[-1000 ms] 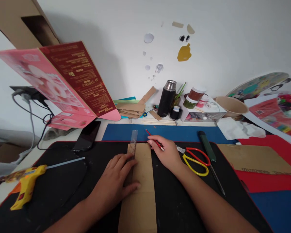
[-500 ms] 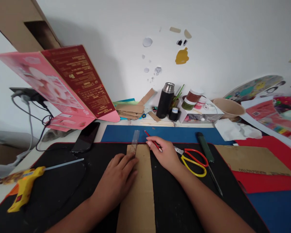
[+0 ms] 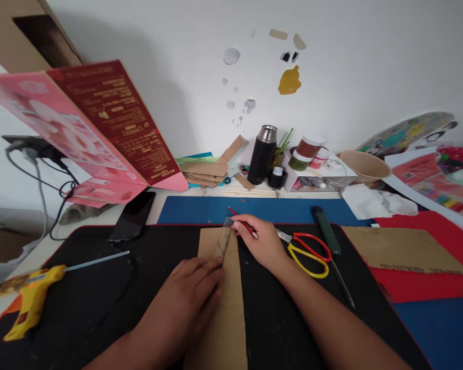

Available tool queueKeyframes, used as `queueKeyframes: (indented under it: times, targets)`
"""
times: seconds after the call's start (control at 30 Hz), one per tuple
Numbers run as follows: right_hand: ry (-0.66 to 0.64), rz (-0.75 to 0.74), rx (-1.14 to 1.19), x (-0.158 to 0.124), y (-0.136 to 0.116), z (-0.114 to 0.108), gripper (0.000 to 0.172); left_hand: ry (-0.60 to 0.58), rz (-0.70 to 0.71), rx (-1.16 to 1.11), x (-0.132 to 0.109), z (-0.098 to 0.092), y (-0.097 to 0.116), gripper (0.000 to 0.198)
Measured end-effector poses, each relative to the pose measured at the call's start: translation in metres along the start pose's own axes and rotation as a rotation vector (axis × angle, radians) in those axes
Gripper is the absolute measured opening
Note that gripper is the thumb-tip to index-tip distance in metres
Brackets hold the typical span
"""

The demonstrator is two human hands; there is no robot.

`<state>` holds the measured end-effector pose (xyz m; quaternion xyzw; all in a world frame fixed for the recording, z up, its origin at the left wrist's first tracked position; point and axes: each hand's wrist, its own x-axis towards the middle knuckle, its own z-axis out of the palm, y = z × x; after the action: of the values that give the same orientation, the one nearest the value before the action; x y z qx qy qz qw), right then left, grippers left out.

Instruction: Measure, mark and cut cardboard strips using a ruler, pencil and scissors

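A long strip of brown cardboard (image 3: 227,318) lies lengthwise in front of me on the black mat. My left hand (image 3: 191,293) is over its left edge, fingers closed on a clear ruler (image 3: 223,244). The ruler slants up and right across the strip's far end; its near part is hidden beneath the hand. At the strip's far right corner, my right hand (image 3: 260,239) pinches a red pencil (image 3: 248,226), whose tip points up and left. The ruler's far end reaches close to the right fingertips.
Scissors (image 3: 306,252) and a green-handled pointed tool (image 3: 327,234) lie right of my right hand. A yellow glue gun (image 3: 34,295) and a phone (image 3: 133,217) are on the left. Behind stand a black flask (image 3: 262,156) and paint jars (image 3: 306,151). More cardboard (image 3: 405,249) lies right.
My left hand has drawn the ruler toward me and turned its far end to the right, over the cardboard. The right hand stays nearly in place with the pencil. The view shifts slightly.
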<state>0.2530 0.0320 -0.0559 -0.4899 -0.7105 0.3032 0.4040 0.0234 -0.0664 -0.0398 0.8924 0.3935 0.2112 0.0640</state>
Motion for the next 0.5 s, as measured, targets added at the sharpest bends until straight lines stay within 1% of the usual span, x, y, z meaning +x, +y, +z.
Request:
queueKeyframes:
  times: [0.1, 0.2, 0.27, 0.33, 0.43, 0.5]
  targets:
    - [-0.014, 0.002, -0.025, 0.000, 0.001, 0.000, 0.021, -0.122, 0.083, -0.065, -0.003, -0.011, 0.002, 0.047]
    - [-0.026, -0.003, -0.042, 0.000, 0.001, 0.000, 0.021, -0.257, 0.159, -0.091, -0.005, -0.020, -0.002, 0.063]
    - [-0.028, -0.007, -0.036, 0.000, 0.001, 0.000, 0.021, -0.298, 0.159, -0.105, -0.004, -0.021, -0.004, 0.065]
    - [-0.025, -0.012, -0.030, 0.000, 0.001, 0.000, 0.020, -0.312, 0.136, -0.136, 0.000, -0.020, -0.004, 0.057]
    - [-0.024, -0.023, -0.030, 0.001, 0.001, 0.000, 0.020, -0.288, 0.125, -0.149, 0.007, -0.014, -0.001, 0.032]
    - [-0.028, -0.022, -0.036, 0.001, 0.001, 0.000, 0.020, -0.268, 0.152, -0.116, 0.012, -0.010, 0.000, 0.018]
